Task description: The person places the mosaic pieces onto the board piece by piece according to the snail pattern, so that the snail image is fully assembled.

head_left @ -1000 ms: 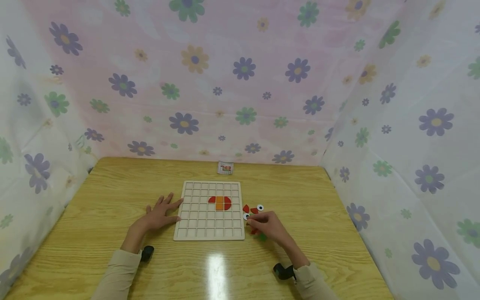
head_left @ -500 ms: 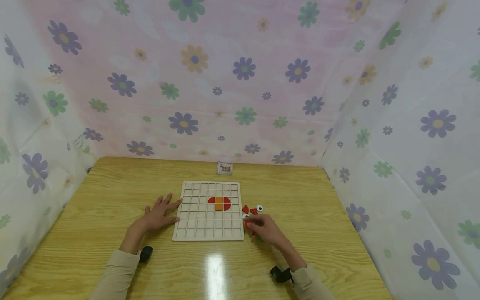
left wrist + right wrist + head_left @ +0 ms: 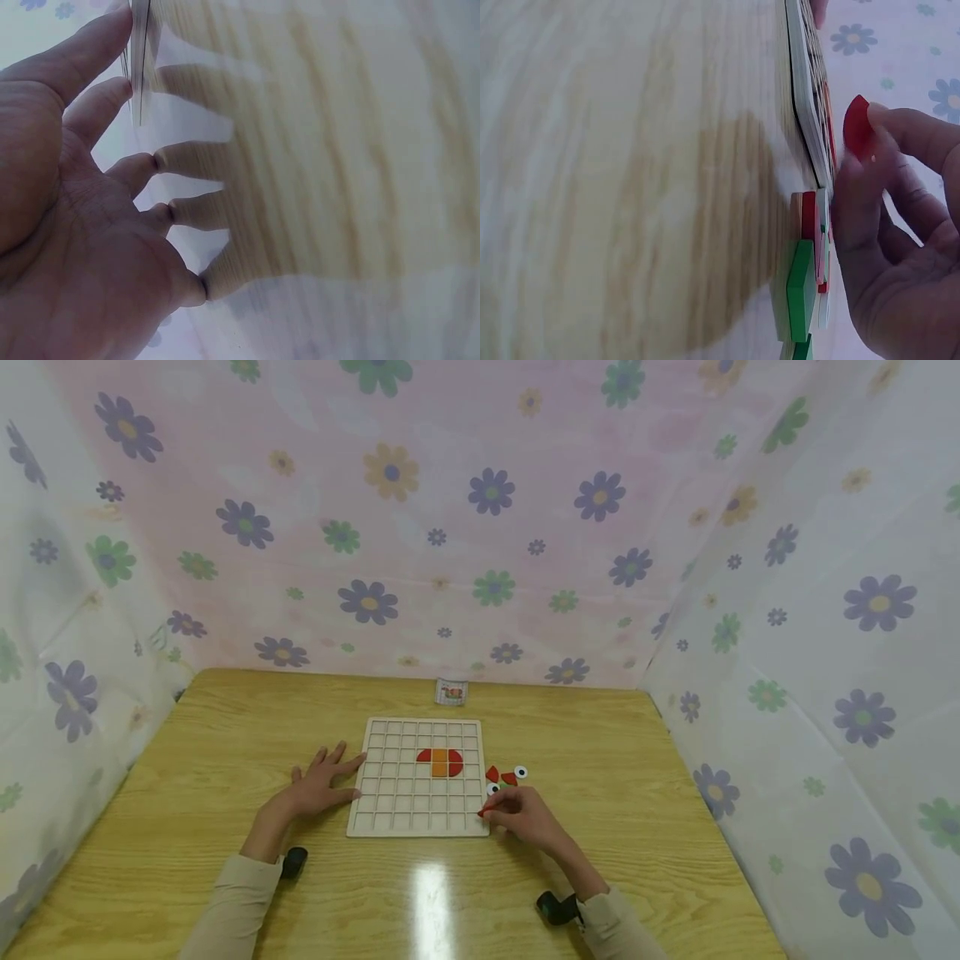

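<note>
My right hand (image 3: 525, 817) pinches a small red puzzle piece (image 3: 859, 129) with a curved edge between thumb and finger, over the right edge of the wooden grid board (image 3: 408, 815). The left hand (image 3: 318, 787) lies spread on the table, its thumb and index fingertip at the board's left edge. In the board's upper right part sit red pieces (image 3: 455, 763) on either side of an orange block (image 3: 439, 763). Beside the board, near my right hand, lie loose red pieces (image 3: 492, 773) and round eye pieces (image 3: 521, 772). A green piece (image 3: 801, 289) lies below the right hand.
A small picture card (image 3: 452, 692) with a colored figure lies at the back of the wooden table (image 3: 600, 743). Flower-patterned cloth (image 3: 427, 560) hangs behind the table and along both sides.
My right hand has picked up a red piece from the loose ones and shifted slightly left, to the board's edge. The left hand stays in place.
</note>
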The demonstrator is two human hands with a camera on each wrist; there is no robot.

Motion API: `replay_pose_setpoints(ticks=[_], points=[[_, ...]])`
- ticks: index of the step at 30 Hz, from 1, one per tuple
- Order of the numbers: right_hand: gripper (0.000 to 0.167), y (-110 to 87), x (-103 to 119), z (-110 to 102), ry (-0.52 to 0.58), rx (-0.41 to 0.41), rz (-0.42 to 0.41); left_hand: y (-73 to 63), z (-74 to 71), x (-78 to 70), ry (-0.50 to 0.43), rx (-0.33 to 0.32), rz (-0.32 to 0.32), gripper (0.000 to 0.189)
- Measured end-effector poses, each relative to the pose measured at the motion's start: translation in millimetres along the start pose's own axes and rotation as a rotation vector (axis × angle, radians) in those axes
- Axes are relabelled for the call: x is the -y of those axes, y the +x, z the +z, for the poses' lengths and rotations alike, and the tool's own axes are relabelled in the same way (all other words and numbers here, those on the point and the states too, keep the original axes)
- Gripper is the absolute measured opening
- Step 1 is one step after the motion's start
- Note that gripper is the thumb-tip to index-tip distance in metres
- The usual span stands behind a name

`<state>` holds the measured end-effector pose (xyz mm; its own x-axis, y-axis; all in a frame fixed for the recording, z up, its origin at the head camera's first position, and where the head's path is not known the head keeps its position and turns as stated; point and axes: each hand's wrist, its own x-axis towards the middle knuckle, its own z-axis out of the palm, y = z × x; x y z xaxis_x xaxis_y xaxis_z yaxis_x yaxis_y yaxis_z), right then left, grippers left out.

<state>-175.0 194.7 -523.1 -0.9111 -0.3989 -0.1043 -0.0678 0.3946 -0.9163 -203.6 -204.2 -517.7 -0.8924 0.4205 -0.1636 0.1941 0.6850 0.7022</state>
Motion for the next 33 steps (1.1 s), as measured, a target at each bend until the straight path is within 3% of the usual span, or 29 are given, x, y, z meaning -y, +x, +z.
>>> replay_pose_setpoints(ticks=[11,20,33], points=[[0.011,1.7,0.4,1.5,-0.060,-0.122,0.012,3.9,0.3,1.0,0.011,-0.006,0.008,0.070],[0.016,5.2,-1.6,9.1,-0.010,-0.123,0.054,1.1,-0.2,-1.0,-0.001,0.003,-0.004,0.070],[0.013,15.9,1.5,17.7,-0.007,-0.192,-0.010,1.4,-0.6,-1.5,0.006,0.004,-0.013,0.071]])
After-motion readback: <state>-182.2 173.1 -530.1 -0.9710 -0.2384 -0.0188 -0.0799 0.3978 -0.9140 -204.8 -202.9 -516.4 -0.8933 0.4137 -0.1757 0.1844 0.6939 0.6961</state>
